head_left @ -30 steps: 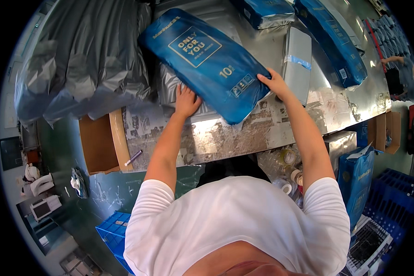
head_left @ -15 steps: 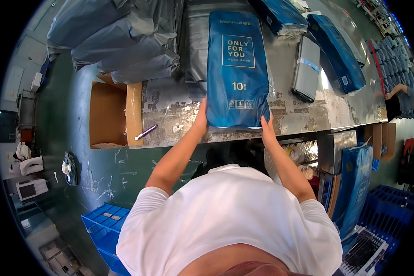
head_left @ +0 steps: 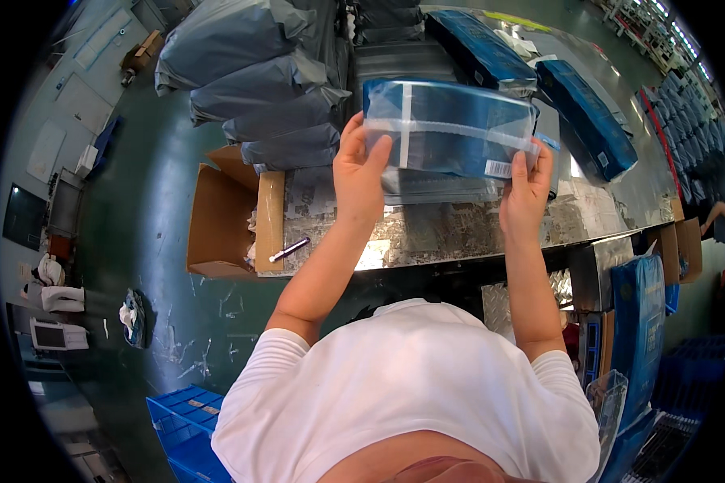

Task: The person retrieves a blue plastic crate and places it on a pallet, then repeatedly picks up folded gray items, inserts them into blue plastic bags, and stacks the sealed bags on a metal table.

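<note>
A blue plastic-wrapped package is held up over the metal table, its clear sealed end and a small barcode label turned toward me. My left hand grips its left side, thumb on the near face. My right hand holds the right side beside the label, thumb in front. Behind the package lies a flat stack of grey plastic bags. A grey folded bundle with a blue band is partly hidden behind the package and my right hand.
Full grey bags are piled at the table's left. An open cardboard box stands at the left edge, near a purple-and-white pen. More blue packages lie at the back right. A blue crate sits on the floor at lower left.
The blue package has tipped so its sealed end faces me instead of its printed front. Both hands have risen and moved farther apart with it.
</note>
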The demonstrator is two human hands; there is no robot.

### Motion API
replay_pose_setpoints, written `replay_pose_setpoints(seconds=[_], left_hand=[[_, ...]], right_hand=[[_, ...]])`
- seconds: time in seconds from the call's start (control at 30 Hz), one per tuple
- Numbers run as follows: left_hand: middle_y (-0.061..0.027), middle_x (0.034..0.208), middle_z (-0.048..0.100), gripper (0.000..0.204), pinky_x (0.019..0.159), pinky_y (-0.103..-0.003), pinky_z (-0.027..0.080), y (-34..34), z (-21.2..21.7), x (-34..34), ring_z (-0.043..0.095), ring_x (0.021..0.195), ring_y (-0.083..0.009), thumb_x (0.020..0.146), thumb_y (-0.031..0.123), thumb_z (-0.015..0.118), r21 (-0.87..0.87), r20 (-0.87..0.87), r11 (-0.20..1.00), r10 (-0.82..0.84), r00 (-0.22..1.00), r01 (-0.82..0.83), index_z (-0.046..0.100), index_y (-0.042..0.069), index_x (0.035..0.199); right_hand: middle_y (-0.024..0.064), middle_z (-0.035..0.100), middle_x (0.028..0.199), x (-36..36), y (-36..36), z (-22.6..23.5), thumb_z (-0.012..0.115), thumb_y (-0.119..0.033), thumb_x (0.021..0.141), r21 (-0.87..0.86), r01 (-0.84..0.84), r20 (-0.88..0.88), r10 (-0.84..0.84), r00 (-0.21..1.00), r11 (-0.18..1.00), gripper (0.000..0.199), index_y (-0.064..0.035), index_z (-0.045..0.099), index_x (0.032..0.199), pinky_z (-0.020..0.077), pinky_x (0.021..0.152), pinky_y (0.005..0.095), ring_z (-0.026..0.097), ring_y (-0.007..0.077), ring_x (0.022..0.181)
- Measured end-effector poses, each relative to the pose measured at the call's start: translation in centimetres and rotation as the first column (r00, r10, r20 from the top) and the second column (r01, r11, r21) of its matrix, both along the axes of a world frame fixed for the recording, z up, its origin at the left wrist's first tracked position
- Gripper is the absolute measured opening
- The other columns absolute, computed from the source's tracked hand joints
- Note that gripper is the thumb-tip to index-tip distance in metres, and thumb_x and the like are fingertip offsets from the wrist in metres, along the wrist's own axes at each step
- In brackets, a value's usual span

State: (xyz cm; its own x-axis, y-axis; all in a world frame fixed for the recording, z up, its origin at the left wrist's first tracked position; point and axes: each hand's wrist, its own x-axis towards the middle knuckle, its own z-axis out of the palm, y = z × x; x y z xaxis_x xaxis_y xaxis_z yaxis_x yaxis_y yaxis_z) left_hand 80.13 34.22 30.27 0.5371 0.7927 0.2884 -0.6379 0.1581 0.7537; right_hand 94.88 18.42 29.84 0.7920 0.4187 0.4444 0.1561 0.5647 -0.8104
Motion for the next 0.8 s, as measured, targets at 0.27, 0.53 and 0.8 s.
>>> replay_pose_setpoints(seconds=[0.27, 0.53, 0.8], left_hand=[[-0.0044, 0.111, 0.053, 0.028, 0.088, -0.034, 0.039, 0.0, -0.9, -1.7, 0.05, 0.103, -0.016, 0.091, 0.018, 0.045, -0.195, 0.052, 0.98, -0.025, 0.998, 0.034, 0.05, 0.004, 0.115], [-0.0103, 0.134, 0.035, 0.05, 0.101, -0.035, 0.028, 0.7, -18.4, -7.2, 0.041, 0.117, -0.0216, 0.093, 0.037, 0.029, -0.185, -0.507, 0.98, -0.154, 0.848, 0.067, 0.035, 0.002, 0.128], [-0.0113, 0.135, 0.031, 0.059, 0.099, -0.033, 0.032, -0.1, -24.0, -1.6, 0.036, 0.12, -0.0213, 0.093, 0.042, 0.029, -0.502, -0.335, 0.808, -0.511, 0.792, 0.309, 0.016, 0.007, 0.138]], right_hand=[[0.0088, 0.033, 0.134, -1.4, -0.3, -1.7, 0.045, -0.015, 0.091, 0.127, -0.021, -0.324, 0.061, 0.944, 0.992, 0.015, -0.0037, 0.055, 0.09, 0.0342, 0.094, 0.03, 0.044, 0.0166, 0.11], [0.0101, 0.026, 0.138, 2.6, -5.2, -17.4, 0.03, -0.045, 0.092, -0.412, -0.344, -0.52, 0.092, 0.849, 0.844, 0.057, -0.0082, 0.022, 0.135, 0.0215, 0.103, 0.0341, 0.029, 0.0216, 0.124], [0.011, 0.042, 0.125, 3.3, -1.2, -19.3, 0.044, -0.034, 0.09, -0.531, -0.453, -0.59, 0.071, 0.804, 0.716, 0.054, -0.0069, 0.026, 0.134, 0.0377, 0.091, 0.0325, 0.045, 0.0208, 0.109]])
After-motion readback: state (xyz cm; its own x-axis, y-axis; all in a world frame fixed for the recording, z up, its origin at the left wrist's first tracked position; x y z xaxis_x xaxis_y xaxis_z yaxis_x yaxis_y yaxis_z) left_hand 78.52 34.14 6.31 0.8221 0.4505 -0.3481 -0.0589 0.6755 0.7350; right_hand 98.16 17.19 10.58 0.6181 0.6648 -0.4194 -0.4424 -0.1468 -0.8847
